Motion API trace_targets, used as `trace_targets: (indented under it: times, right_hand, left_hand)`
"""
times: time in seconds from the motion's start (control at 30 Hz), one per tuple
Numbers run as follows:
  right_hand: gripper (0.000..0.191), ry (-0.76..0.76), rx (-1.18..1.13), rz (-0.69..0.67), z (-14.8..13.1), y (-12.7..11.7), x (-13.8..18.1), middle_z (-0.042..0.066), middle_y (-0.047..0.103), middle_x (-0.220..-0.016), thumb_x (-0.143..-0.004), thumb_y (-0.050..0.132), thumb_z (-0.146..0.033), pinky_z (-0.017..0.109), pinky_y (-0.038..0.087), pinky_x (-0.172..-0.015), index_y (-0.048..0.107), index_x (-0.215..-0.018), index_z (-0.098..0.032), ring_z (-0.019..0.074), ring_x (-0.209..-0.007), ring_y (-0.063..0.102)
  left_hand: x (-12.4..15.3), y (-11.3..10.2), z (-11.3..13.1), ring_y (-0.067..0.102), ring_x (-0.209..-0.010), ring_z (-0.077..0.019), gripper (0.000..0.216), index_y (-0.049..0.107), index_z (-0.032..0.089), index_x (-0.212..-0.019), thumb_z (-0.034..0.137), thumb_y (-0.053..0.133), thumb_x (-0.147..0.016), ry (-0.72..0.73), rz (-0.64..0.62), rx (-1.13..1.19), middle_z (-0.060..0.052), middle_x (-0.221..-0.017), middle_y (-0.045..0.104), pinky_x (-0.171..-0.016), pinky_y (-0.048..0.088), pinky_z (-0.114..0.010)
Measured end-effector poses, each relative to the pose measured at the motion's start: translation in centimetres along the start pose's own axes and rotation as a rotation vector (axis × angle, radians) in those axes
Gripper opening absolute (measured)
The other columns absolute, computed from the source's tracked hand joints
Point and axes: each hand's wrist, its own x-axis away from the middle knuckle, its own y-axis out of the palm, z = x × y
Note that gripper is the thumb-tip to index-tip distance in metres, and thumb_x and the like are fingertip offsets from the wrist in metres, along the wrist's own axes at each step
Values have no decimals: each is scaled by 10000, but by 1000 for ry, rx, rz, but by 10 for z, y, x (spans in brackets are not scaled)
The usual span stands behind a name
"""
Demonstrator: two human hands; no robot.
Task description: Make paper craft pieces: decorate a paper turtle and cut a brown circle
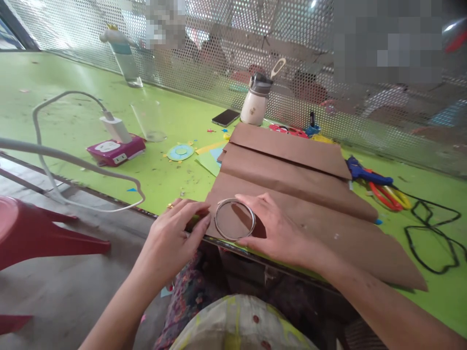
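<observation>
A clear round ring, like a glass rim or lid (234,219), rests on brown paper (292,194) at the near edge of the green table (73,121). My right hand (280,228) curls round its right side, thumb and fingers pressing it down. My left hand (175,233) sits just left of the ring with fingers pinched together on a thin greenish thing, perhaps a pencil, whose tip touches the ring's edge. A ring is on one left finger.
Scissors (386,194), a blue glue gun (361,171) and a black cord (434,233) lie to the right. Further back stand a white bottle (255,102), a phone (225,117), paper cutouts (180,152), a pink box with a charger (115,148). A red stool (32,228) is at the left.
</observation>
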Motion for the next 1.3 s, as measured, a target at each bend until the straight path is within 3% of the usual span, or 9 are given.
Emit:
trace_targets:
  times: [0.4,0.6,0.67,0.73,0.83,1.0,1.13,1.3]
  right_hand:
    - [763,-1,1,-23,2,0,-3,71,539,-1466,-830,770,-347,483,454,-1092,390,-1479,-214,272,-1269,448]
    - [731,-86,54,125,2,6,4,109,555,-1437,-852,747,-346,510,448,-1094,376,-1468,-216,281,-1260,481]
    - [708,-95,91,164,2,6,9,115,550,-1431,-882,712,-329,518,449,-1091,352,-1482,-224,287,-1268,481]
    - [690,-78,135,183,1,7,13,124,556,-1408,-893,688,-307,534,456,-1077,347,-1487,-222,300,-1263,484]
    - [709,-21,182,157,-3,6,13,150,564,-1380,-877,698,-336,539,464,-1065,370,-1483,-168,319,-1245,490]
    - [829,42,212,91,-12,4,-2,176,579,-1352,-818,758,-421,546,479,-1040,398,-1494,-103,351,-1224,496]
    - [780,18,160,163,-11,3,-2,161,629,-1285,-837,736,-383,507,483,-1048,406,-1480,-90,323,-1201,532]
    - [785,38,43,283,-8,-6,26,99,531,-1453,-870,696,-368,487,457,-1108,288,-1532,-263,284,-1332,500]
  left_hand:
    - [4,-3,1,660,-756,-163,212,650,220,-1120,288,550,-946,-124,-8,68,-9,-928,714,-762,489,-309]
    - [-28,-17,3,631,-715,-179,233,688,241,-1039,372,537,-920,-76,-14,0,1,-810,685,-688,467,-300]
    - [-48,-18,3,640,-718,-181,242,693,235,-991,389,531,-900,-80,-67,23,-6,-831,709,-687,466,-298]
    - [-66,-14,2,661,-743,-192,239,693,224,-964,361,518,-877,-69,-237,31,-19,-872,746,-673,467,-294]
    - [-85,-4,-1,677,-736,-204,219,710,224,-925,328,534,-845,-35,-367,29,-24,-850,763,-654,471,-293]
    - [-91,5,-8,696,-767,-204,222,716,230,-954,314,547,-837,-16,-446,85,-16,-856,766,-695,509,-298]
    - [-90,4,-14,707,-826,-184,259,692,211,-1029,308,530,-852,-21,-476,152,-23,-925,768,-746,543,-290]
    - [-90,6,-3,696,-855,-184,281,666,218,-1119,332,553,-888,67,-508,165,-28,-992,752,-773,545,-296]
